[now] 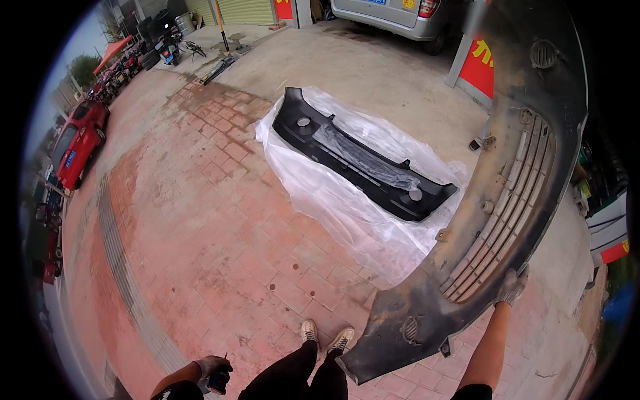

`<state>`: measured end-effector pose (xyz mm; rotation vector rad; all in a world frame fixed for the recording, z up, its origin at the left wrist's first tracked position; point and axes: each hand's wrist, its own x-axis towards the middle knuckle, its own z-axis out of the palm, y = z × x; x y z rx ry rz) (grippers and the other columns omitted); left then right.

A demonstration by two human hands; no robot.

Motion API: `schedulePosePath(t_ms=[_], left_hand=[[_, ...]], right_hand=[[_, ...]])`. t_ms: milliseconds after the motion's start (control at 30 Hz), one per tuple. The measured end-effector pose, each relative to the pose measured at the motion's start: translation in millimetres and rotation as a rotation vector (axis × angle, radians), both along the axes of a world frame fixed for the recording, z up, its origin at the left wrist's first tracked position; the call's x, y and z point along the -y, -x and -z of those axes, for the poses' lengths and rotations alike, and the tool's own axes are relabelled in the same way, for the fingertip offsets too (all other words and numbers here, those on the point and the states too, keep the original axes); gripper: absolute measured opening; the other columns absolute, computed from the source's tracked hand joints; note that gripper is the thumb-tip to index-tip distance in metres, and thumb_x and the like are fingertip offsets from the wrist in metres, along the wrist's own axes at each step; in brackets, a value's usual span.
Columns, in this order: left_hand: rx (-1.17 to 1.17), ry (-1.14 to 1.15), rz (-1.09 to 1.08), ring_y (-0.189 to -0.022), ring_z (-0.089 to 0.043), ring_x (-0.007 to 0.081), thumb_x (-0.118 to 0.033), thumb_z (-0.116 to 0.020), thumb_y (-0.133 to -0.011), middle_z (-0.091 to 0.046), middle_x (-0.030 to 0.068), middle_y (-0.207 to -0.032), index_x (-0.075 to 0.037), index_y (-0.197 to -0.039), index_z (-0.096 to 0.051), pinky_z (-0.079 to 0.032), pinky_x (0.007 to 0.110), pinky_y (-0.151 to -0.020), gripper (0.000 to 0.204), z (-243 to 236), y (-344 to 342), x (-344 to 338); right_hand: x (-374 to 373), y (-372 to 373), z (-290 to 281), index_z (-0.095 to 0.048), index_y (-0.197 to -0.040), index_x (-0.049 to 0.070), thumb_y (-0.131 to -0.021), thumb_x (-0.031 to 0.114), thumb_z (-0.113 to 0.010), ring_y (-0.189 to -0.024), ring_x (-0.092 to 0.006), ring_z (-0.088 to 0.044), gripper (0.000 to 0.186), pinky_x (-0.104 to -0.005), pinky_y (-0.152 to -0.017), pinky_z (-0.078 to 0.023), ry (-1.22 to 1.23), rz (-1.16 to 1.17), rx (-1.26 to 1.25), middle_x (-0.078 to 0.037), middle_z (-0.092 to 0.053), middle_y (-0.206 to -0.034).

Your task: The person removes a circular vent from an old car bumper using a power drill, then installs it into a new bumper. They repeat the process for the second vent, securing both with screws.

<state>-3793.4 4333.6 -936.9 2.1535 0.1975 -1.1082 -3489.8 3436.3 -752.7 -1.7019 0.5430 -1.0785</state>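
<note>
Dust is coating the old grey bumper (pixel 493 220) that the right hand (pixel 511 288) is holding up. The gloved fingers are curling tightly over its lower edge beside the grille slats, and the bumper is hanging clear of the ground, arching from near the feet (pixel 327 335) up toward the top right. The left hand (pixel 212 369), also gloved, is closing around a small dark tool (pixel 219 381) low at the person's left side; what kind of tool is too small to tell. A new black bumper (pixel 363 157) is lying on a clear plastic sheet (pixel 333 207) spread over the brick paving (pixel 200 233) ahead, well apart from both hands. A red car (pixel 79 142) is standing far left.
</note>
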Motion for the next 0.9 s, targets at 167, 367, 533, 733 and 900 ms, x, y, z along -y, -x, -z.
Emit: schedulePosePath(t_ms=[167,367,533,733,900], left_hand=[[-0.382,0.053,-0.543,-0.09,-0.07,0.0213,-0.018,-0.067,-0.089,-0.072,0.0083,-0.102,-0.007,-0.12,-0.068,-0.057,0.035,-0.081,0.032,-80,-64,107],[0.505,0.069,0.308,-0.077,-0.067,0.0233,-0.018,-0.067,-0.089,-0.07,0.0106,-0.095,-0.005,-0.113,-0.068,-0.056,0.039,-0.068,0.027,-82,-41,28],[-0.489,0.127,-1.119,-0.054,-0.059,0.0233,-0.017,-0.068,-0.086,-0.065,0.011,-0.075,-0.006,-0.095,-0.065,-0.048,0.041,-0.048,0.015,-203,-111,115],[-0.467,0.175,-1.323,-0.06,-0.065,0.0287,-0.019,-0.062,-0.09,-0.067,0.0165,-0.073,0.002,-0.09,-0.066,-0.054,0.043,-0.055,0.022,-217,-100,125],[-0.624,0.323,-1.365,-0.08,-0.07,0.0397,-0.019,-0.056,-0.097,-0.069,0.0257,-0.084,0.007,-0.109,-0.06,-0.059,0.05,-0.078,0.028,-292,-108,165]], right_hand=[[30,-49,-49,-0.056,-0.138,-0.002,-0.089,0.001,-0.056,-0.114,-0.0216,-0.064,0.049,-0.0325,-0.102,-0.047,0.242,-0.071,-0.118,-0.013,-0.066,-0.128],[-32,-125,27,-0.06,-0.133,-0.002,-0.086,0.0,-0.053,-0.114,-0.0255,-0.065,0.047,-0.0352,-0.1,-0.05,-0.047,-0.383,-0.222,-0.015,-0.068,-0.125],[-131,-173,8,-0.065,-0.129,0.015,-0.087,0.008,-0.059,-0.106,-0.0276,-0.071,0.043,-0.036,-0.096,-0.054,0.571,-0.373,-0.958,-0.012,-0.073,-0.119],[-197,-318,24,-0.06,-0.134,0.029,-0.094,0.022,-0.056,-0.113,-0.0303,-0.067,0.042,-0.0397,-0.097,-0.053,0.771,-0.708,-1.422,-0.01,-0.07,-0.125],[-170,-400,91,-0.06,-0.135,0.026,-0.091,0.022,-0.057,-0.113,-0.0292,-0.067,0.044,-0.0372,-0.1,-0.052,0.65,-0.937,-1.482,-0.01,-0.069,-0.126]])
